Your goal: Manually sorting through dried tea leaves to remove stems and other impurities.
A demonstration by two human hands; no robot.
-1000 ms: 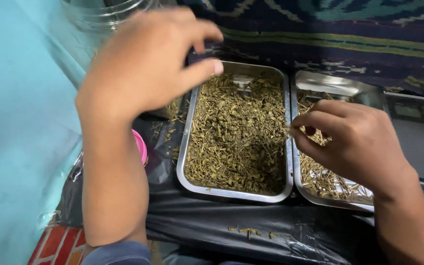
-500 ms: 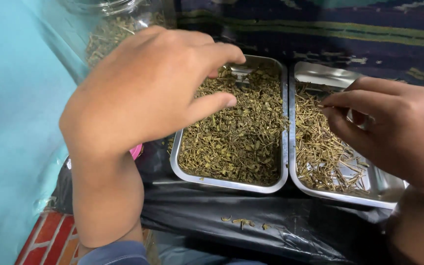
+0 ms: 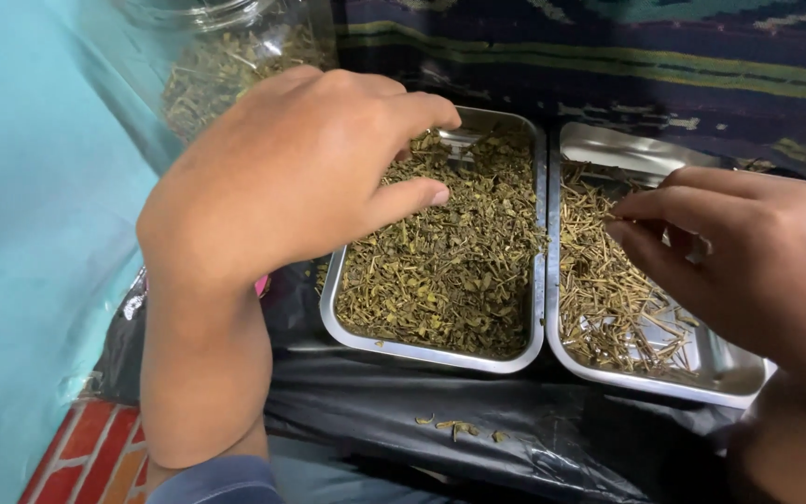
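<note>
Left hand (image 3: 282, 177) hovers half-curled, apparently empty, over light, brittle dried green leaf bits (image 3: 450, 271) in a rectangular steel tray (image 3: 422, 355), best taken in fingertip pinches, while the right hand (image 3: 748, 261) pinches something too small to tell above stiff, light straw-coloured stems (image 3: 608, 289).

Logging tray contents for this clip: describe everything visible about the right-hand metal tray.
The right-hand metal tray is a shiny rectangular steel pan with rounded corners, lying flat on black plastic sheeting, edge to edge beside the left tray. Thin dried stems partly cover it; bare metal shows elsewhere. The right hand hovers above, fingers pinched.
</note>
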